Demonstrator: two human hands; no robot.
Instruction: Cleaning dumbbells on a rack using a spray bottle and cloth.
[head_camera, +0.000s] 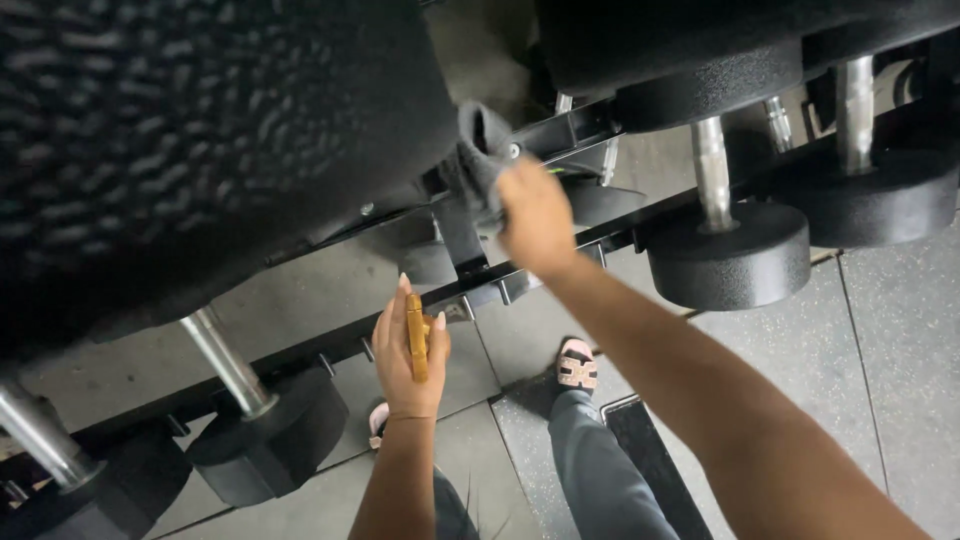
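1. Head view, looking down past a dumbbell rack (560, 135) to a speckled grey floor (880, 340)
2. Right hand (535, 215): arm reaches up and forward from lower right; fingers closed on a dark grey cloth (478, 150), which is bunched and pressed against the black frame of the rack
3. Cloth sits at the rack's upper rail, just right of the very large textured black dumbbell head (200, 140) that fills the upper left of the view
4. Left hand (410, 355): held lower, below the rack's lower rail, palm side toward the camera; fingers wrapped round a slim golden-orange object (416, 338) that stands roughly upright in the grip. What the object is cannot be told
5. Hands are well apart: right high at the rack, left lower and nearer the body, each clamped on its own item
6. Right of the cloth: two black round-headed dumbbells (730, 250) with bright metal handles rest on the rack, side by side
7. Lower left: further dumbbells (265, 440) with chrome handles, heads hanging over the floor
8. Below the hands: grey trouser leg (600, 470) and a foot in a pink sandal (577, 365) on the floor; a second pink sandal partly hidden behind the left forearm
9. A black bar lies on the floor beside the leg
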